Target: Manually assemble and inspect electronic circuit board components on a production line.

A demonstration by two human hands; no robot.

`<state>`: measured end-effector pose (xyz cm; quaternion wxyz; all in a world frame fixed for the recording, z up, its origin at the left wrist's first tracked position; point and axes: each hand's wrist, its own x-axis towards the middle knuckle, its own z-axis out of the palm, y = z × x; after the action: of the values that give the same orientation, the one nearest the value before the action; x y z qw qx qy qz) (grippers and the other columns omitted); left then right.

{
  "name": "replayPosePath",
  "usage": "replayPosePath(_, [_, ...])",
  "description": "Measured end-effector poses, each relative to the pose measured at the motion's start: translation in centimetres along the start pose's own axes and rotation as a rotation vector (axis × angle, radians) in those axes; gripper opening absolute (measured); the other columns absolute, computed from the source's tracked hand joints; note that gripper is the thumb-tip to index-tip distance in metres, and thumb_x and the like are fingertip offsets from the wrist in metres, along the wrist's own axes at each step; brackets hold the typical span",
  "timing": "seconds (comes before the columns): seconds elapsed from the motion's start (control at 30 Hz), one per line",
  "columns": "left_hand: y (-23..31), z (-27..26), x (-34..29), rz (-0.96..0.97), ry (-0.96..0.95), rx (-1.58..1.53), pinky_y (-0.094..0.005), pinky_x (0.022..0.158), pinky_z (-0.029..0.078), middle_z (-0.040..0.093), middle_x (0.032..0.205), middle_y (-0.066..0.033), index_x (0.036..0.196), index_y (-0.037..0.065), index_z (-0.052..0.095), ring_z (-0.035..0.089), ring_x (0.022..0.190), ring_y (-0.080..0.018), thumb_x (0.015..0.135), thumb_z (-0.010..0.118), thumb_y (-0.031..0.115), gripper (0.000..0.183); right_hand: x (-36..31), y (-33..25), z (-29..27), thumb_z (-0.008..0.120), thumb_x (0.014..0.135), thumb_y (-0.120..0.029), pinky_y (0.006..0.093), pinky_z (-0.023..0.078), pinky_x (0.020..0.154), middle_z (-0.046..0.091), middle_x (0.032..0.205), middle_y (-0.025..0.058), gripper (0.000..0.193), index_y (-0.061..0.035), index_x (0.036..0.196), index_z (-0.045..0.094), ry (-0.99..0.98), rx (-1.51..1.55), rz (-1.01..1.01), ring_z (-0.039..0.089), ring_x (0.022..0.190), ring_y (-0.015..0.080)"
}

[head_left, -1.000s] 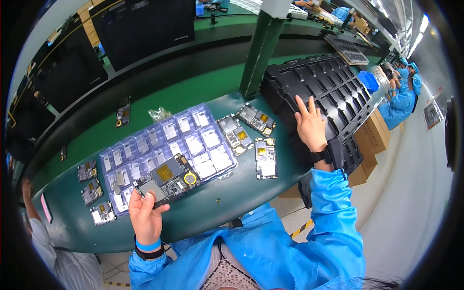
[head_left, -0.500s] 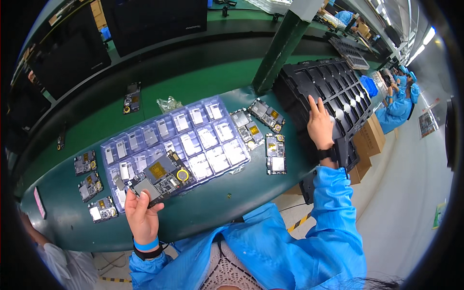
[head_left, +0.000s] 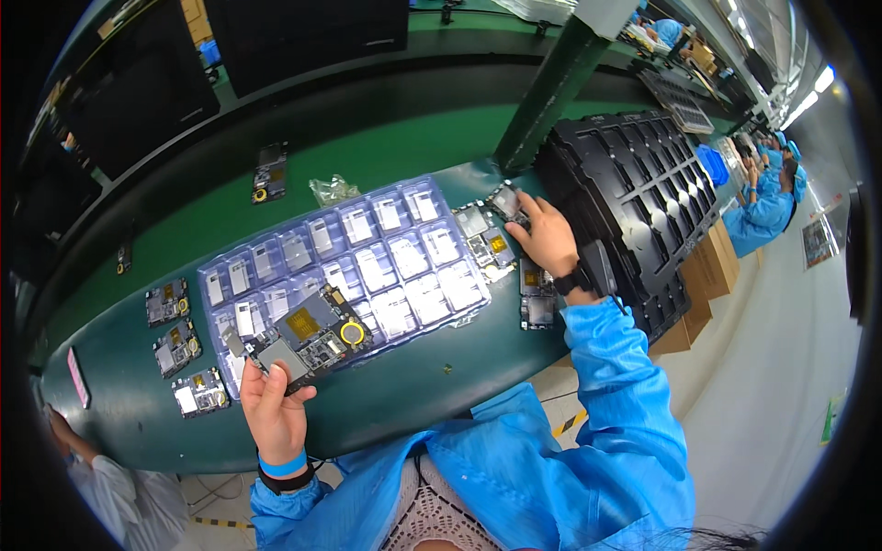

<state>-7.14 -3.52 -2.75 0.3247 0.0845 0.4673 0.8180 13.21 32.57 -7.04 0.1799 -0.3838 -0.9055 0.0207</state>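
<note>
My left hand [head_left: 278, 410] pinches the lower-left corner of a dark circuit board [head_left: 310, 332] between thumb and fingers. This board has a gold patch, a silver shield and a round yellow-ringed part. It is raised over a clear plastic tray [head_left: 442, 202] whose compartments hold white-and-silver pieces. My right hand [head_left: 548, 241] is closed around a second circuit board [head_left: 504, 204] right of the tray, thumb on its near side and fingers on its far side; the palm hides part of it. Another board [head_left: 536, 308] lies beneath the right wrist, and further boards [head_left: 487, 246] lie against the tray's right side.
Three circuit boards [head_left: 176, 347] form a column left of the tray. One more board [head_left: 269, 173] and a crumpled clear bag [head_left: 333, 190] lie behind it. Stacked black trays [head_left: 634, 165] stand at the right beside a green post [head_left: 556, 96]. Co-workers in blue [head_left: 763, 216] sit farther right.
My right hand has left the black trays and moved left onto a circuit board beside the clear tray. My left hand keeps its board in nearly the same place.
</note>
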Motion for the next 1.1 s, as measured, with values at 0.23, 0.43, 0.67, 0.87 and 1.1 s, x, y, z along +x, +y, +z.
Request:
replayPosePath(0.23, [0.2,-1.6,0.0,-0.046,0.003,-0.06,-0.0314,0.061,0.057,0.059,0.095,-0.0051,0.11,0.006,0.048,0.06,0.084,-0.0138,0.087,0.047,0.004,0.023,1.0,-3.3,-1.8,0.065,0.073,-0.028,0.041,0.045,0.075,0.056,0.09,0.0203,0.042,0.0002,0.102,0.052,-0.069,-0.194,0.144,0.055,0.086,0.0354])
replayPosePath(0.43, [-0.1,-3.4,-1.0,-0.113,-0.028,-0.091,-0.0332,0.067,0.056,0.058,0.101,-0.0077,0.109,0.003,0.047,0.06,0.088,-0.016,0.088,0.047,0.005,0.021,11.2,-17.8,-2.5,0.058,0.077,-0.029,0.0399,0.045,0.073,0.061,0.088,0.019,0.031,-0.0002,0.09,0.061,-0.066,0.329,-0.325,0.057,0.085,0.0357])
replayPosePath(0.67, [1.3,-4.3,-2.7,-0.109,0.015,-0.074,-0.0335,0.068,0.056,0.058,0.103,-0.0077,0.11,0.002,0.047,0.059,0.089,-0.0148,0.088,0.047,0.005,0.022,18.3,-30.2,8.7,0.067,0.062,-0.054,0.0379,0.047,0.074,0.064,0.085,0.0155,0.056,-0.0028,0.084,0.066,-0.354,0.107,-0.03,0.061,0.084,0.0318])
replayPosePath(0.87, [3.3,-6.0,-3.5,0.047,0.172,-0.049,-0.0323,0.066,0.056,0.058,0.102,-0.0087,0.113,0.002,0.043,0.06,0.089,-0.0169,0.088,0.047,0.007,0.026,19.6,-32.5,12.9,0.076,0.058,-0.039,0.0356,0.05,0.074,0.064,0.09,0.0177,0.047,0.0001,0.081,0.064,-0.215,0.343,0.159,0.062,0.084,0.0309])
replayPosePath(1.1, [4.5,-4.9,-2.6,0.204,0.186,-0.074,-0.0357,0.069,0.056,0.054,0.109,-0.0134,0.114,0.002,0.04,0.06,0.092,-0.0234,0.089,0.045,0.009,0.027,13.2,-26.8,-1.0,0.069,0.072,-0.011,0.0238,0.047,0.055,0.059,0.08,0.0072,0.031,0.0021,0.096,0.054,-0.364,1.231,-0.107,0.058,0.065,0.0116])
